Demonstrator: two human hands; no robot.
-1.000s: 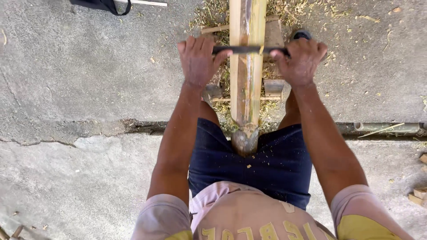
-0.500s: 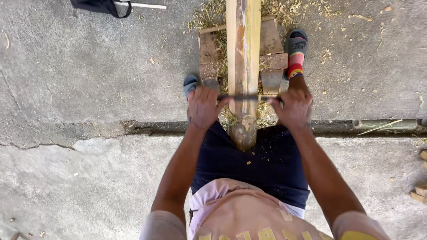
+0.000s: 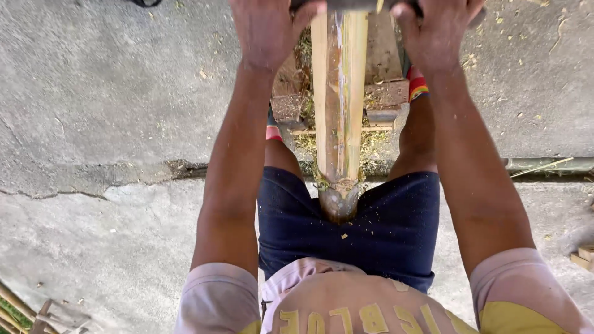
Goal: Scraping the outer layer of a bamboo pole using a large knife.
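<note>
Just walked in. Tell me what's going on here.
A person in dark blue shorts sits astride a long pale bamboo pole that runs out between their legs over the grey concrete ground. The left hand and right hand each grip one end of a dark straight-handled blade laid across the pole, arms stretched forward. Shavings speckle the shorts, and brick-like blocks sit beside the pole.

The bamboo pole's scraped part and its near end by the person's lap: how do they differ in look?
The scraped part of the bamboo pole is pale yellow-tan with flat lengthwise faces and a wet-looking streak; the near end is darker, grey-brown and still rounded. A ragged collar of shavings marks where the two meet. Both belong to one pole lying straight between the left hand and right hand.
</note>
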